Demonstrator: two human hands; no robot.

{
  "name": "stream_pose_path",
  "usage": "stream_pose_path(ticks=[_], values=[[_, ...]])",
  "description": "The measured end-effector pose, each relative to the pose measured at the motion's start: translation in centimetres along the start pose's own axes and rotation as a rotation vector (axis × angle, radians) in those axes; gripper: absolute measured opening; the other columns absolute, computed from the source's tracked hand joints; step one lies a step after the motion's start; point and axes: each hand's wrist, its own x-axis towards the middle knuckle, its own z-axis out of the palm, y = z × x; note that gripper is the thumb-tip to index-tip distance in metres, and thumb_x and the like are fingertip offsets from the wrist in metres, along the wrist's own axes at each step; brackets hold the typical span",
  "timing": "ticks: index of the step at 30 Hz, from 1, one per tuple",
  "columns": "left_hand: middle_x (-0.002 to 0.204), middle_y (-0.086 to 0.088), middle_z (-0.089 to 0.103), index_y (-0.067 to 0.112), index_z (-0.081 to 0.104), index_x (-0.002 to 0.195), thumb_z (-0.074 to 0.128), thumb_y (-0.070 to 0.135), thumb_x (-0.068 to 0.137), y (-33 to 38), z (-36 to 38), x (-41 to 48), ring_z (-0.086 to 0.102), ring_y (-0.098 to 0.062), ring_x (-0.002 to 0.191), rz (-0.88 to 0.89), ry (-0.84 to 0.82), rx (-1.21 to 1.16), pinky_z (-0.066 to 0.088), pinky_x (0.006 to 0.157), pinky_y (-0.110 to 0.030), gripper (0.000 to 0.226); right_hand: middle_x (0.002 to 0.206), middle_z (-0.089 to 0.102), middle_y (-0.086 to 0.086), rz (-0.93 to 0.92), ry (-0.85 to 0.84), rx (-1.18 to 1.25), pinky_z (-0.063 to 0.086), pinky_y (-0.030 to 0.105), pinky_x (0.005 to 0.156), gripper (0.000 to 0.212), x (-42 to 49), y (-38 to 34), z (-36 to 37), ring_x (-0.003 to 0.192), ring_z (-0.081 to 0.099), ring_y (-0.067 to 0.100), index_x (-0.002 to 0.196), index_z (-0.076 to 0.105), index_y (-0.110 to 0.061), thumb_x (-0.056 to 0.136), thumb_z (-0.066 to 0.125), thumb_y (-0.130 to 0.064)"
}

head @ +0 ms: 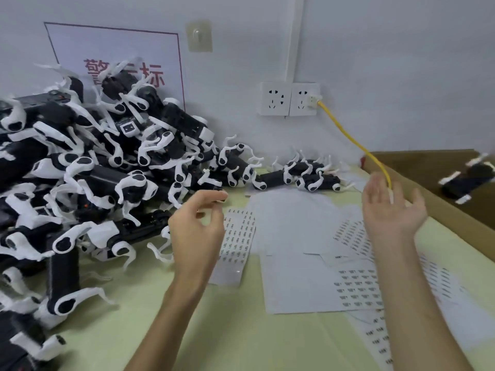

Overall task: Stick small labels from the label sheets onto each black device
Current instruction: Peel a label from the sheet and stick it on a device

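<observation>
Wall fittings, a cable, a box and the table top

A pale wall (401, 62) carries a white sign (115, 46) with a dark red border and red characters, its lower part hidden; right of it sits a stick-on hook (199, 36); a white conduit (294, 36) drops to a double socket (289, 99); a white plug (313, 100) fills its right outlet; a yellow cable (345, 132) slants down and right from it, towards a brown cardboard box (417, 155) at the right edge; the table (227, 330) is pale green.

i see matt black plastic devices (112, 180) with glossy white plastic clips, smooth white paper label sheets (297, 263), matt pale green tabletop (227, 330), brown cardboard box (439, 207).
</observation>
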Motion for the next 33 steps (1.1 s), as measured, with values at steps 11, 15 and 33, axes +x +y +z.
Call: stream_pose_path(ticks=[11,15,33], values=[[0.077,0.009,0.07,0.032,0.073,0.096,0.059,0.03,0.092,-2.6,-1.6,1.0,0.06,-0.02,0.075,-0.136,0.011,0.735,0.042,0.065,-0.032,0.015,0.079,0.067,0.0,0.219,-0.003,-0.716,0.039,0.025,0.061,0.022,-2.9,7.7,1.0,0.062,0.053,0.015,0.102,0.071,-0.014,0.094,0.054,-0.027],[0.061,0.01,0.068,0.035,0.073,0.092,0.06,0.033,0.09,-2.4,-2.4,1.5,0.064,-0.015,0.062,-0.156,0.154,0.489,0.049,0.064,-0.032,0.013,0.076,0.063,0.0,0.251,-0.095,-0.845,0.038,0.024,0.059,0.016,-4.0,8.7,1.6,0.056,0.051,0.013,0.095,0.07,-0.014,0.095,0.056,-0.021],[0.085,-0.007,0.065,0.008,0.068,0.091,0.062,0.021,0.085,-1.3,-3.4,1.9,0.061,-0.019,0.061,-0.935,-0.199,-1.041,0.048,0.044,-0.024,0.016,0.105,0.068,-0.003,0.381,-0.967,-1.221,0.048,0.031,0.091,0.05,-9.2,12.3,2.4,0.102,0.062,0.015,0.129,0.063,-0.024,0.083,0.071,-0.041]])
